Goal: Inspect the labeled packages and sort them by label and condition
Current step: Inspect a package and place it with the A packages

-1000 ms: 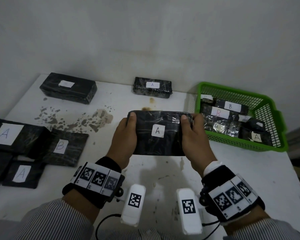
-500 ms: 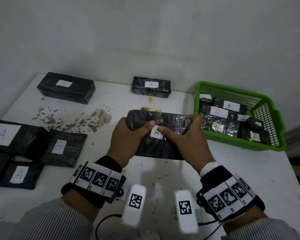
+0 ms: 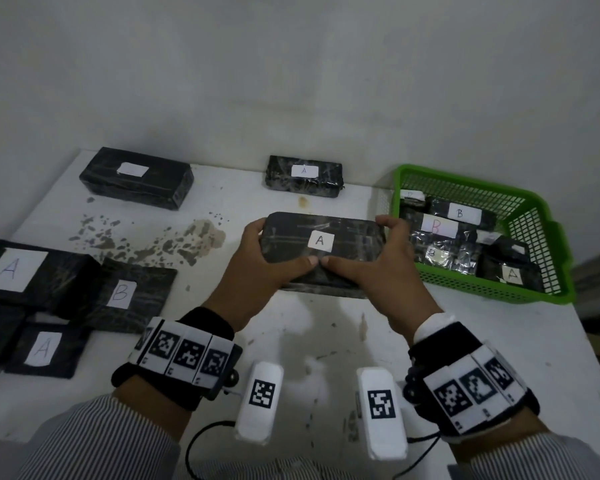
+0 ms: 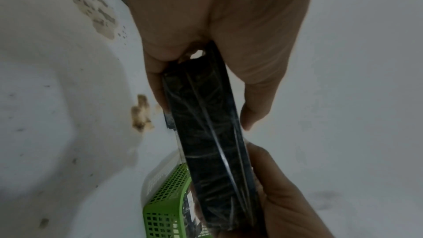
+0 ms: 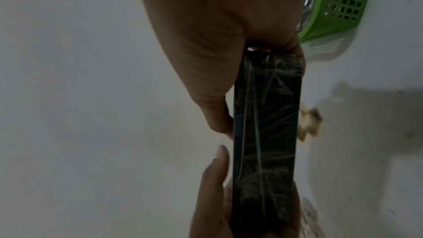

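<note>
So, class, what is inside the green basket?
The green basket holds black wrapped packages: three labelled B, one labelled A. Whatever lies underneath them is covered, and some labels are hidden.

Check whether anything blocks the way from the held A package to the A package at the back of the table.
Nothing visible does. Both the left hand and the right hand hold the A package above the table; between it and the far A package lies only bare, stained tabletop. The green basket sits off to the right.
</note>
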`<state>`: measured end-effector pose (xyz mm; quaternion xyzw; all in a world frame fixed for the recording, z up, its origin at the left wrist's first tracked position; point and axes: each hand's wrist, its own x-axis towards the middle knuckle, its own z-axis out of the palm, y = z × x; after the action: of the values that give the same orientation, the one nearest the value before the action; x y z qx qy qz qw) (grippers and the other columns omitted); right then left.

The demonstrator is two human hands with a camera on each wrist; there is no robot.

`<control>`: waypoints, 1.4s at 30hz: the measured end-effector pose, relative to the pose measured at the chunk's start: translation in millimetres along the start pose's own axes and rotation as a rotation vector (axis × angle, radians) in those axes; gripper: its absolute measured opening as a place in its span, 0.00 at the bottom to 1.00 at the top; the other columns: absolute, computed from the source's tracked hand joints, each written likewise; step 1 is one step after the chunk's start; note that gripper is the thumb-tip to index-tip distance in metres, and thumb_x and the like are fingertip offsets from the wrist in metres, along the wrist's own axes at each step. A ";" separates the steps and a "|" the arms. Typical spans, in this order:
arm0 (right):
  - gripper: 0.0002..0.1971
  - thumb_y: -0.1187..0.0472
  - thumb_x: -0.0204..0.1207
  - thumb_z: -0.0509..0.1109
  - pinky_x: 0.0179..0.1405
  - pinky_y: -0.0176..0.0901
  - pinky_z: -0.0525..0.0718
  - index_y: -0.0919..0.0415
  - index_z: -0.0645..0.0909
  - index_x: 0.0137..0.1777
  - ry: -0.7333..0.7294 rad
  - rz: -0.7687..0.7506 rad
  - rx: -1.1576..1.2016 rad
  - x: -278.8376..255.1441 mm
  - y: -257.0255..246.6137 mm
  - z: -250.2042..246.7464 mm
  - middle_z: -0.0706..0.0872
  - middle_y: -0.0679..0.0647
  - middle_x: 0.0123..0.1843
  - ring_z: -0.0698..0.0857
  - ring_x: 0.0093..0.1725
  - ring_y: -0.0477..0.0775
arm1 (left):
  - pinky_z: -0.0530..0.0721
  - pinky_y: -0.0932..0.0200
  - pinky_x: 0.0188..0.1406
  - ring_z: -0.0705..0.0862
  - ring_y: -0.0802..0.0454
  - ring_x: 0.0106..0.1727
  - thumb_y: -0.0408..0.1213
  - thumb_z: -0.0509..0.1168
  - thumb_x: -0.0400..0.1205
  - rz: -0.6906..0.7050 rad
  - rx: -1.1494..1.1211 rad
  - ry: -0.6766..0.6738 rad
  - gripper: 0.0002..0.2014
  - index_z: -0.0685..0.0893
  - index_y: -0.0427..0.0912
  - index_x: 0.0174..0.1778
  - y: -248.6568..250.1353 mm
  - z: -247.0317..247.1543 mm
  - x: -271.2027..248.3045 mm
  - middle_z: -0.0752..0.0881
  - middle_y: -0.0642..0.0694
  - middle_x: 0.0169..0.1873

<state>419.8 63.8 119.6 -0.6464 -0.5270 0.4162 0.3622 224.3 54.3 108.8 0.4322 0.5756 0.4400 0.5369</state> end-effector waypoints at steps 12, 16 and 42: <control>0.12 0.41 0.79 0.75 0.55 0.64 0.91 0.48 0.88 0.49 0.044 -0.026 0.028 -1.4 -2.2 -4.1 0.92 0.47 0.47 0.91 0.50 0.52 | 0.94 0.48 0.48 0.89 0.48 0.60 0.44 0.76 0.78 0.032 -0.007 0.049 0.32 0.73 0.47 0.77 6.2 -4.2 2.2 0.83 0.44 0.66; 0.26 0.35 0.69 0.80 0.50 0.63 0.92 0.52 0.78 0.55 0.040 -0.007 -0.031 -4.2 -7.4 -2.0 0.89 0.48 0.49 0.90 0.49 0.52 | 0.94 0.50 0.43 0.94 0.48 0.44 0.51 0.73 0.81 0.070 0.125 0.102 0.30 0.74 0.46 0.77 2.8 -3.4 3.5 0.89 0.43 0.57; 0.09 0.48 0.90 0.62 0.35 0.23 0.76 0.37 0.71 0.67 0.010 -0.074 0.005 0.5 -8.0 -2.0 0.89 0.49 0.57 0.87 0.50 0.41 | 0.90 0.53 0.36 0.87 0.49 0.35 0.55 0.61 0.88 -0.005 0.158 0.162 0.11 0.84 0.58 0.60 6.4 -10.5 6.8 0.88 0.46 0.44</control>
<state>418.7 65.7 127.6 -0.6276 -0.5477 0.4007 0.3815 213.7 62.0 113.8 0.4346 0.6512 0.4255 0.4540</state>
